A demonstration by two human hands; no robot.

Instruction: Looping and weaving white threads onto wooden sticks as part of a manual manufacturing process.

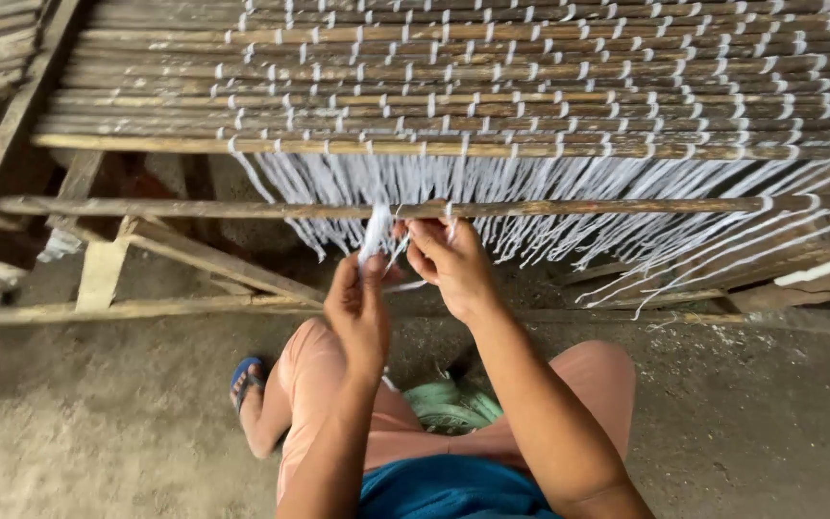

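Both hands pinch white strands: the left hand (359, 306) grips a bunch (375, 234), the right hand (449, 261) a thin thread, under the bamboo mat (453, 77) and loose stick (242, 208).

Both forearms bare, rising from 6 o'clock toward frame centre. Left hand (359, 306) raised, fingers pinched together at top, back of hand to camera. Right hand (449, 261) just beside at 2 o'clock of left, fingers curled, fingertips pinched near left fingertips. Wrists slightly bent

weaving workshop, bamboo mat loom (453, 86), dirt floor (108, 423)
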